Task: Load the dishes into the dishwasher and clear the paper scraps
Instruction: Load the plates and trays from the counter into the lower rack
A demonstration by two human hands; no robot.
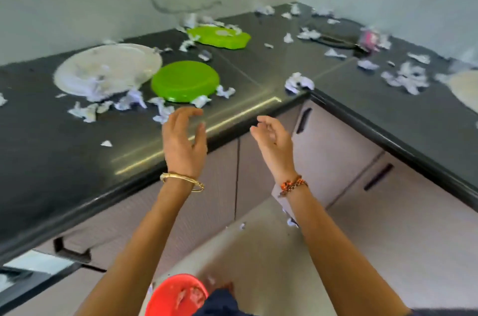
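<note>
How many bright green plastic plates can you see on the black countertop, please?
2: one round green plate beside the white plate, another green plate farther back near the wall.

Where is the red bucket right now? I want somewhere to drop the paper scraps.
The red bucket sits on the floor at the bottom edge of the head view, below the left forearm, in front of the counter cabinets.

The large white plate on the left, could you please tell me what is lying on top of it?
Crumpled paper scraps lie on the white plate, heaped toward its near edge. Anything beneath them is hidden.
</note>
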